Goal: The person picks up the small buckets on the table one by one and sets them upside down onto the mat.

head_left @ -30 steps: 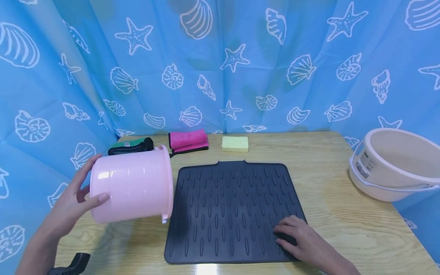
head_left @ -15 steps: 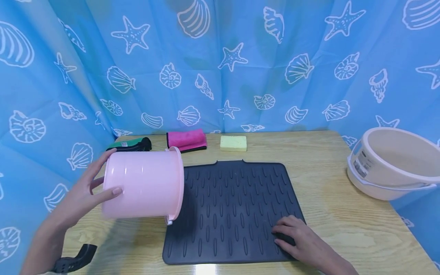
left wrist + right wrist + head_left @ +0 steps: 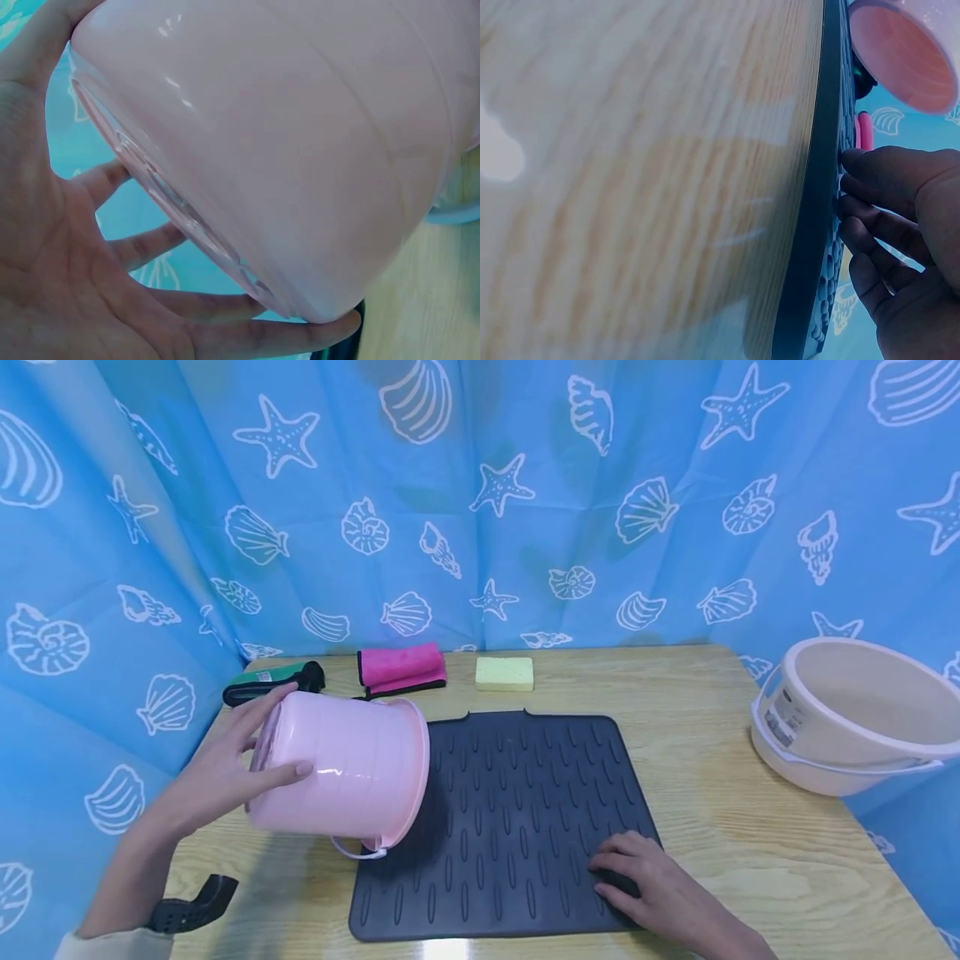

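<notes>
A pink bucket (image 3: 348, 764) hangs tipped on its side above the left part of a black ribbed rubber mat (image 3: 510, 793), mouth facing right and slightly down. My left hand (image 3: 217, 777) grips it by the base, thumb on the near wall and fingers spread round the bottom edge. In the left wrist view the fingertips press the bottom rim of the bucket (image 3: 285, 150). The bucket's pale handle dangles below its mouth. On the mat's right front part rests my right hand (image 3: 645, 881), fingers loosely bent. The right wrist view shows those fingertips touching the mat (image 3: 810, 225), holding nothing.
A cream bucket (image 3: 810, 714) with a handle stands at the right of the wooden table (image 3: 720, 760). Along the back lie a green cloth (image 3: 273, 677) with black edging, a folded pink cloth (image 3: 401, 667) and a yellow sponge (image 3: 504, 674). A blue shell-print curtain (image 3: 450, 510) hangs behind.
My left hand has carried the pink bucket rightward over the mat's left edge, and its mouth has tilted further down. The right hand has stayed on the mat.
</notes>
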The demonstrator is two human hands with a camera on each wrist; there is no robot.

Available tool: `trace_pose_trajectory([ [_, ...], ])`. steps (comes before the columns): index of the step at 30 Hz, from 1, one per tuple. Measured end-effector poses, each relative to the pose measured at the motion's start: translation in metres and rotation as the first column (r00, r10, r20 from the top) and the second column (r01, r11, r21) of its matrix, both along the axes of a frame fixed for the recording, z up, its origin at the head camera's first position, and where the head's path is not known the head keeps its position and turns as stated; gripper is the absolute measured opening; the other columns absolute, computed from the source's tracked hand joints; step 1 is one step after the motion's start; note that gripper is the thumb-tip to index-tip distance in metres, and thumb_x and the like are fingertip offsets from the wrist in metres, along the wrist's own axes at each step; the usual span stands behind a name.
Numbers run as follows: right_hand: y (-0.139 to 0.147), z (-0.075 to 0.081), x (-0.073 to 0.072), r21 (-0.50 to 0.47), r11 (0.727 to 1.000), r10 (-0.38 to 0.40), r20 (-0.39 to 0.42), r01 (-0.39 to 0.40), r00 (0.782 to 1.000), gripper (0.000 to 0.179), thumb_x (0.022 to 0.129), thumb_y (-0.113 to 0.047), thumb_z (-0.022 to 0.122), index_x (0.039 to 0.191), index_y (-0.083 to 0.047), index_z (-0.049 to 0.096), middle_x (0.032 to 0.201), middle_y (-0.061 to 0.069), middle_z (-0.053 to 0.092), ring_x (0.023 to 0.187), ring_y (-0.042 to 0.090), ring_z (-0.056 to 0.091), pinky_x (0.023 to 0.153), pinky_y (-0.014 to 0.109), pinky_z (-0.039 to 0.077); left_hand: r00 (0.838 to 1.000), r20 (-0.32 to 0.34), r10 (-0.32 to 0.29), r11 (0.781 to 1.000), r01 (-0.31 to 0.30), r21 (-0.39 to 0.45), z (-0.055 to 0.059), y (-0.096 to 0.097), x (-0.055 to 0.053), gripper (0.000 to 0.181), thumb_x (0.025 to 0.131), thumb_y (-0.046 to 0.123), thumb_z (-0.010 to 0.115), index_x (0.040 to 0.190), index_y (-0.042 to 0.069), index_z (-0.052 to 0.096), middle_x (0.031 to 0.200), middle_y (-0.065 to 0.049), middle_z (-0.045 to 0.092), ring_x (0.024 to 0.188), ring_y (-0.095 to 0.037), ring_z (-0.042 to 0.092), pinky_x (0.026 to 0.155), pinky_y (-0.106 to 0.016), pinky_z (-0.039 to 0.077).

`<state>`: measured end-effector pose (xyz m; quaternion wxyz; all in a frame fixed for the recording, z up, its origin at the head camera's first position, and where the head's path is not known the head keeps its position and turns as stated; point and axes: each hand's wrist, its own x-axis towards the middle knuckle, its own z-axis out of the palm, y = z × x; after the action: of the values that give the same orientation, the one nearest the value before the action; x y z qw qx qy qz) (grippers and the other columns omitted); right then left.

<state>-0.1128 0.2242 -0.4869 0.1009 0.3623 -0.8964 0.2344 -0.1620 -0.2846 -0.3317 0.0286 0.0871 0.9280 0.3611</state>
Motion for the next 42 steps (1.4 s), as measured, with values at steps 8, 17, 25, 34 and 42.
trace_pose_trajectory([
  [8,0.000,0.000,-0.001,-0.001,1.000,0.004,-0.001,-0.004,1.000,0.020,0.081,-0.015,0.083,0.099,-0.019,0.076,0.101,-0.015,0.058,0.090,0.005,0.054,0.073,0.028,0.051,1.000,-0.028,-0.005,0.995,0.003,-0.098,0.008,0.013,-0.006,0.101,0.082,0.052,0.078,0.160,0.036,0.016,0.157,-0.025,0.017,0.121,-0.050,0.041,0.079,-0.066,0.051],
  [17,-0.001,-0.002,0.000,-0.009,1.000,0.006,-0.005,-0.006,1.000,0.021,0.080,-0.015,0.084,0.099,-0.019,0.075,0.101,-0.015,0.059,0.090,0.005,0.053,0.074,0.029,0.051,1.000,0.020,0.004,0.986,-0.001,-0.166,0.015,0.034,-0.013,0.104,0.081,0.060,0.074,0.161,0.028,0.016,0.156,-0.026,0.018,0.122,-0.050,0.041,0.080,-0.065,0.051],
  [25,-0.001,-0.001,0.000,0.005,1.000,-0.003,-0.001,0.003,1.000,0.021,0.081,-0.016,0.083,0.099,-0.020,0.075,0.101,-0.015,0.058,0.091,0.005,0.053,0.075,0.029,0.051,0.999,0.044,0.002,0.977,0.007,-0.211,0.019,0.049,-0.020,0.106,0.080,0.066,0.070,0.162,0.025,0.016,0.159,-0.024,0.017,0.127,-0.052,0.040,0.085,-0.067,0.049],
  [34,-0.001,-0.001,-0.001,0.012,1.000,0.009,-0.001,-0.009,1.000,0.020,0.081,-0.016,0.083,0.100,-0.020,0.075,0.102,-0.015,0.058,0.091,0.005,0.053,0.075,0.029,0.050,0.998,0.056,0.013,0.962,0.002,-0.271,0.021,0.062,-0.027,0.107,0.078,0.075,0.065,0.161,0.027,0.018,0.159,-0.022,0.019,0.127,-0.052,0.043,0.082,-0.066,0.050],
  [42,-0.001,0.000,-0.002,0.027,1.000,0.005,0.013,-0.006,1.000,0.021,0.081,-0.016,0.083,0.100,-0.020,0.075,0.102,-0.015,0.057,0.091,0.005,0.052,0.075,0.030,0.050,0.999,0.038,-0.006,0.938,0.019,-0.345,0.022,0.077,-0.036,0.108,0.077,0.081,0.059,0.161,0.025,0.020,0.157,-0.020,0.024,0.128,-0.050,0.044,0.086,-0.068,0.047],
])
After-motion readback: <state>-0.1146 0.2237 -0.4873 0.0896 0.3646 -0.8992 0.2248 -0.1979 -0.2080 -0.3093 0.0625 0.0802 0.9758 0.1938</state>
